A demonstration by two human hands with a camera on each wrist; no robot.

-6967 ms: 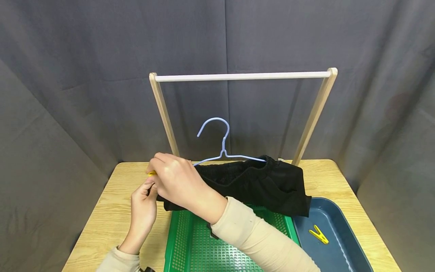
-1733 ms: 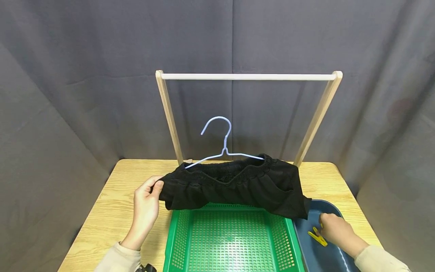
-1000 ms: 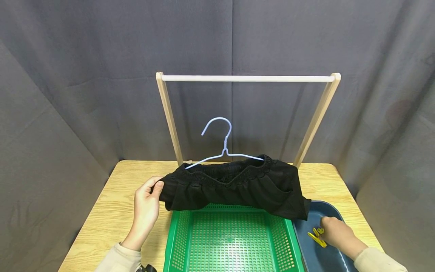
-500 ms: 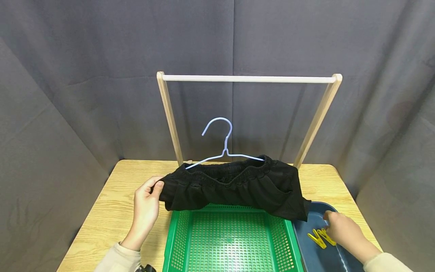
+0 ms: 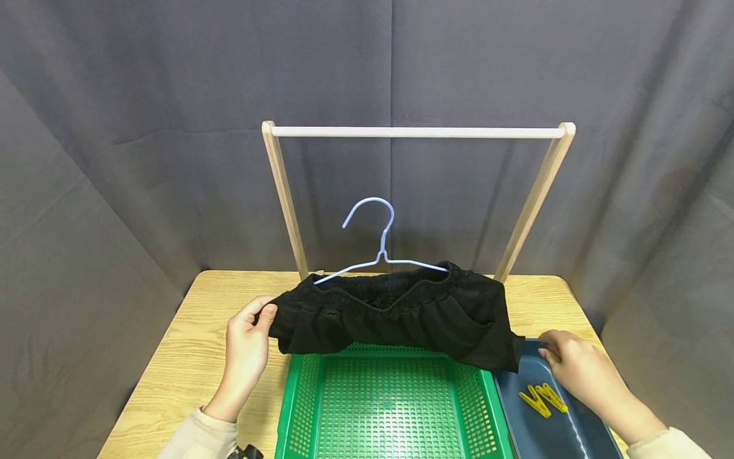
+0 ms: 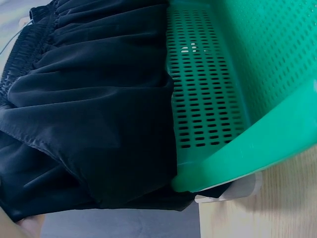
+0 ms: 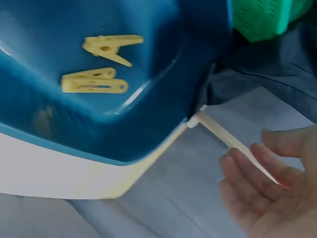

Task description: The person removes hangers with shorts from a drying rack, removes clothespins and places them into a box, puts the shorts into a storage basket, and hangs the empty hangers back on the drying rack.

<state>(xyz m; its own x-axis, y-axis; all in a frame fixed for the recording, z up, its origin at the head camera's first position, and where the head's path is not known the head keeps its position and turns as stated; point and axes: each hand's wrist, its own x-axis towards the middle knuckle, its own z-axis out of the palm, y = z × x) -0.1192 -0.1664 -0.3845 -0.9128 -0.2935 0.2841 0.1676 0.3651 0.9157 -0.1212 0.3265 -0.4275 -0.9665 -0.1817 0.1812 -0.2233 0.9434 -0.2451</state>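
Note:
Black shorts with a gathered elastic waistband lie spread across the back of a green basket. A pale blue hanger has its arms tucked into the waistband, and its hook stands up above. My left hand pinches the shorts at their left end between thumb and fingers. My right hand is over the right side of a dark blue tray, its fingers relaxed and holding nothing. Two yellow clothespins lie in the tray beside it, one clothespin near the other clothespin.
The green basket stands at the front middle of the wooden table, with the blue tray against its right side. Behind them rises a rack of wooden posts with a white bar. Grey curtains surround the table.
My right hand, earlier at the shorts' left end with a clothespin, has let a second clothespin go in the tray and drawn back rightward. My left hand keeps its grip.

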